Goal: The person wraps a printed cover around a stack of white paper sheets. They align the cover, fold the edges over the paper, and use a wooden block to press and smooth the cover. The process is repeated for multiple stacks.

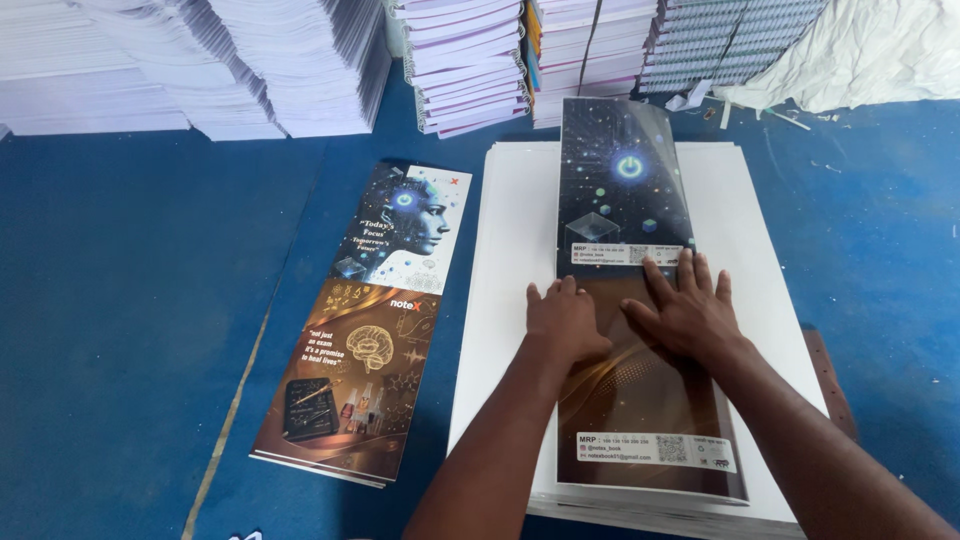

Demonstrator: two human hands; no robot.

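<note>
Pressing flat, both hands' spread fingers (690,275) on glossy cover sheet (620,190)

We see two bare forearms entering from the lower edge, ending in the left hand (565,325) and the right hand (690,312). We note no sleeves, gloves, rings, watch or wristbands on the visible parts. The fingers (700,272) are uncovered, with short nails, and both arms are bare up to the frame edge.
</note>
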